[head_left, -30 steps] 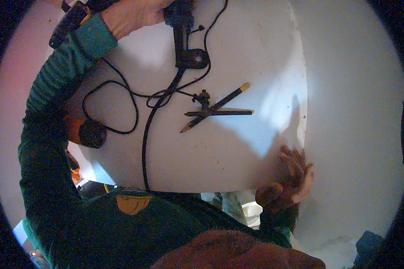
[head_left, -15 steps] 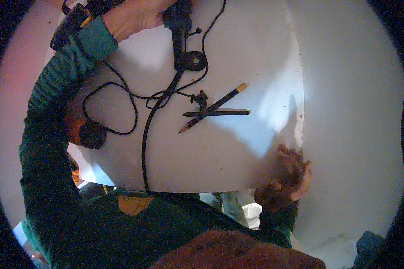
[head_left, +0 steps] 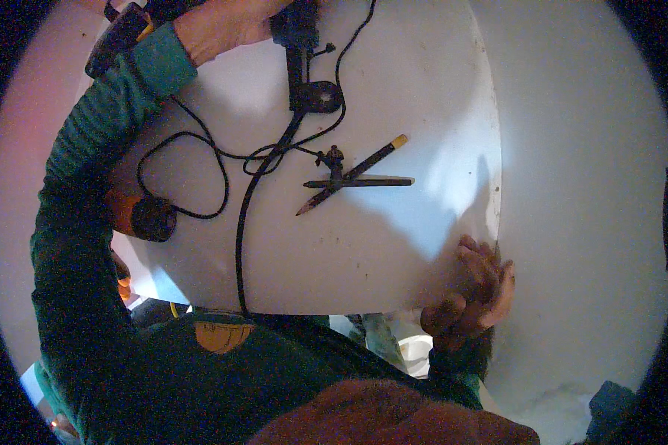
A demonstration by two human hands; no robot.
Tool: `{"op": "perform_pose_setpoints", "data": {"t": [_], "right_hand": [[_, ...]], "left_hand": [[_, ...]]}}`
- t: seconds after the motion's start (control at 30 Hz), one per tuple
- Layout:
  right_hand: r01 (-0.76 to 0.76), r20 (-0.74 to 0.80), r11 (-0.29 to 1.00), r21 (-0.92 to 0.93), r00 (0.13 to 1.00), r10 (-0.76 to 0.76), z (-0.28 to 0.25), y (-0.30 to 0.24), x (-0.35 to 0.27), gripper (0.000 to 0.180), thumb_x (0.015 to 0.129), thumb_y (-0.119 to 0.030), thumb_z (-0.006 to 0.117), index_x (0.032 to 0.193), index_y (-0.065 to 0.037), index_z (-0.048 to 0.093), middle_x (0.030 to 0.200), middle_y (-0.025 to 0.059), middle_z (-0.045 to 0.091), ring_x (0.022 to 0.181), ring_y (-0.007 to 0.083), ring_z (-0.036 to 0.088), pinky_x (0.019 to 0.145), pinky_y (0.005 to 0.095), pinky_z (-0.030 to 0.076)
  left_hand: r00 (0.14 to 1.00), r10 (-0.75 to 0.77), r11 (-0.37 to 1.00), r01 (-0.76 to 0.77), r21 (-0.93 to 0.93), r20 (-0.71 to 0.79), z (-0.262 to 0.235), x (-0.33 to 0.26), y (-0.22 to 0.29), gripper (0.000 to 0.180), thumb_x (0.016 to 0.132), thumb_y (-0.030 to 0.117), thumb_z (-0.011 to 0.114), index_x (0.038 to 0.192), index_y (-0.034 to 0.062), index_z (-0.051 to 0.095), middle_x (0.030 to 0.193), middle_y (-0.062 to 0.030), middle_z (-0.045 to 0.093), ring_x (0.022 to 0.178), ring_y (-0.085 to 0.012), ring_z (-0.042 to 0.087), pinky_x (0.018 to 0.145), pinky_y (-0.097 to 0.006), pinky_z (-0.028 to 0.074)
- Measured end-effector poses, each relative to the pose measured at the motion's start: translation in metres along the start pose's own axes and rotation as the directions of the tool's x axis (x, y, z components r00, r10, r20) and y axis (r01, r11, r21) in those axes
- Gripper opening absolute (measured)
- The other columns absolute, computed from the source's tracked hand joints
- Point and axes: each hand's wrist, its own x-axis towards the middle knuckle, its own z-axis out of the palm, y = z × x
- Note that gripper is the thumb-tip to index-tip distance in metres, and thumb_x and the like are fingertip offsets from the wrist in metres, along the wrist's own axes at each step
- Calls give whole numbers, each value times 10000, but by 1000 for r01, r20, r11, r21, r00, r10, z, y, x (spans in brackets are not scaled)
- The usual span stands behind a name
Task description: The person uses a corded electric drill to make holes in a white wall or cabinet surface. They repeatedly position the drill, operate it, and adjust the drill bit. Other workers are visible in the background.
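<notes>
My left hand (head_left: 226,28) reaches to the top of the view and wraps around a black tool (head_left: 295,37); its fingertips are hidden by the tool and the picture's edge. A thick black cord (head_left: 239,245) runs from the tool's lower end toward my body. On the white panel (head_left: 312,274), a dark pencil (head_left: 378,157) with a yellow end lies across a thin black pen-like stick (head_left: 382,182). Touching them is a small black knobbed fitting (head_left: 334,159). Over the panel's right edge rests my right hand (head_left: 479,285), empty, fingers loosely bent and apart.
A thin black cable (head_left: 225,178) loops across the panel's left part to an orange and black cylindrical thing (head_left: 154,219). Another dark tool with yellow (head_left: 119,41) sits at the upper left. A pale surface (head_left: 579,222) borders the panel's right edge.
The view has shifted very slightly, so the panel and the things on it appear a little higher. Both hands keep their places.
</notes>
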Motion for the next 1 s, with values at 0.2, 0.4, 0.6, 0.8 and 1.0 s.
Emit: {"op": "perform_pose_setpoints", "data": {"t": [0.2,0.4,0.6,0.8,1.0], "right_hand": [[19,1,1000,-22,1000,-19,-1,-1,3,707,1067,-424,397,1535,57,176,1209,260,622,1133,398,652,1095,557,445],[17,0,999,-36,1000,-17,0,-4,1,686,1074,-391,389,1536,64,164,1169,262,635,1098,402,672,1079,566,457],[-1,-2,999,-54,1000,1,4,-12,5,666,1082,-359,380,1536,71,151,1129,264,648,1063,406,692,1063,575,468],[30,-54,998,-61,998,-33,5,-15,1,675,1085,-374,382,1537,73,155,1132,264,649,1066,399,694,1068,565,470],[-260,-60,896,359,952,301,10,1,-11,674,1080,-392,420,1547,33,187,1198,277,632,1137,417,659,1098,558,447]], "left_hand": [[996,50,996,-44,-75,72,-8,7,-5,153,998,202,682,946,60,702,821,-6,651,657,-102,583,567,-289,517],[998,22,999,-19,-47,61,-7,-2,0,143,1007,180,663,988,44,700,831,-9,646,650,-106,585,562,-287,521],[998,41,998,-39,-44,56,-5,-2,-1,169,1019,198,647,1035,37,694,851,-17,650,647,-108,580,572,-283,524],[993,66,997,-61,-57,99,-6,3,-1,175,1026,200,637,1034,36,696,850,-15,654,647,-96,579,574,-269,524],[993,52,998,-48,-45,108,-7,3,-3,150,1024,182,636,1006,46,699,833,-6,651,647,-93,583,573,-273,525]]}}
